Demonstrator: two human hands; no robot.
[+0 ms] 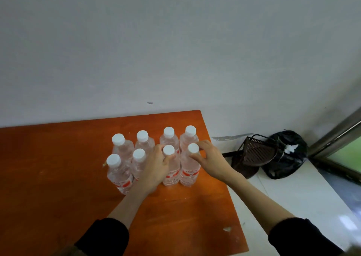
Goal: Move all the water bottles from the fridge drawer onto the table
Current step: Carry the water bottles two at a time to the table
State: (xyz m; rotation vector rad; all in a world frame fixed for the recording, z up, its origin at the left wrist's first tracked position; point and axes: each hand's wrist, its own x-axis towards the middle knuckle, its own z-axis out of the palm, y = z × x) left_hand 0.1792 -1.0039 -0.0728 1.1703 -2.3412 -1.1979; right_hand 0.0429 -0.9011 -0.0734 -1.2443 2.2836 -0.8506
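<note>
Several clear water bottles with white caps and red labels stand upright in two rows on the orange table point(58, 168). My left hand point(156, 168) is wrapped around the neck of the front-row bottle point(169, 170) second from the right. My right hand point(210, 160) grips the neck of the front-right bottle point(190, 170) just under its cap. Both bottles rest on the tabletop. The fridge drawer is not in view.
A white wall stands behind the table. The table's right edge point(224, 177) runs close to the bottles. Right of it, on a white floor, lie a dark brown basket point(256, 154) and a black bag point(287, 154). A metal door frame point(338, 134) is far right.
</note>
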